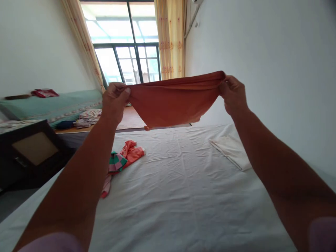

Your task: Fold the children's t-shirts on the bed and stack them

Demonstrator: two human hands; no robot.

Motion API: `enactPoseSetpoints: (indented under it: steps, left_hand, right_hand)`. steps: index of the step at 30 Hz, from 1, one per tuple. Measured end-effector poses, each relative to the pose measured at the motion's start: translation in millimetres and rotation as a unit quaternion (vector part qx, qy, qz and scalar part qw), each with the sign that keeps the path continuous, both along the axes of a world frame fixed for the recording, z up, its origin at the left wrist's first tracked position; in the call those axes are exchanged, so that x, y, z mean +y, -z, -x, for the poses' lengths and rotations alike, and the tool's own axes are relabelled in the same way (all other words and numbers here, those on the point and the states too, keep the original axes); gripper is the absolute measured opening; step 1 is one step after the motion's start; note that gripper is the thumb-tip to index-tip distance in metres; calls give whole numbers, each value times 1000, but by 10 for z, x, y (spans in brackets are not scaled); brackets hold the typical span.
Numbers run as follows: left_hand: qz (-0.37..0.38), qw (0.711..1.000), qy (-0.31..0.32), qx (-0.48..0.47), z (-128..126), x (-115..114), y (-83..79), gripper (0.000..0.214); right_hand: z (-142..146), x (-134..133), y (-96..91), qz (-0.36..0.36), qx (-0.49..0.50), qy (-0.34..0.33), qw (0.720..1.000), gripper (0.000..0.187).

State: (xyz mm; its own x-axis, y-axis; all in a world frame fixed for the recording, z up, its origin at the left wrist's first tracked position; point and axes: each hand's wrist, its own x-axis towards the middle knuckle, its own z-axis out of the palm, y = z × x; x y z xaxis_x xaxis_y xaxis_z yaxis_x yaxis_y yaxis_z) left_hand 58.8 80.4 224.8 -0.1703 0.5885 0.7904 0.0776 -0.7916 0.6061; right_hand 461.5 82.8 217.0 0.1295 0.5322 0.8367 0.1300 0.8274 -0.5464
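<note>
Both arms are stretched out over a bed with a white sheet point(183, 182). An orange-red cloth point(173, 99) hangs in the air between them, sagging in the middle. My left hand point(114, 99) pinches its left top corner with closed fingers. My right hand point(233, 94) grips the right top corner, fingers closed as well. The cloth's lower edge ends a little above the sheet.
A small heap of orange, green and pink striped garments point(120, 161) lies on the sheet at left. A folded white cloth point(232, 150) lies at right near the wall. A dark bedside cabinet point(31, 150) stands left. Another bed point(52, 106) with folded clothes and a curtained window point(128, 45) lie beyond.
</note>
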Motion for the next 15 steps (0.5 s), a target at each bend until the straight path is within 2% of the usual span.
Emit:
enactPoseSetpoints:
  steps: [1,3,5,7,9,11,14,15]
  left_hand:
    - [0,1000,5,19,32,-81,13,28]
    - [23,997,16,74,109,-249,218,29]
    - [80,985,33,151,192,-416,594,28]
    - [160,956,63,236,263,-596,1025,24]
    - [233,910,104,326,308,-801,1403,20]
    - [298,843,180,410,328,-1007,1659,18]
    - [375,717,313,498,342,-1180,1801,21]
    - [391,691,334,508,347,-1166,1809,24]
  right_hand:
    - [-28,-114,28,6,-12,-15,1000,25]
    - [-87,-346,256,55,-54,-50,996,26]
    - [-147,-563,636,138,-116,-73,981,28]
    - [-205,-764,1052,235,-189,-92,949,31]
    - [-256,-957,1404,313,-250,-121,908,36]
    - [-298,-1127,1639,378,-314,-172,853,38]
    - [-353,-1239,1785,447,-408,-265,751,38]
    - [-370,-1210,1803,459,-420,-277,732,39]
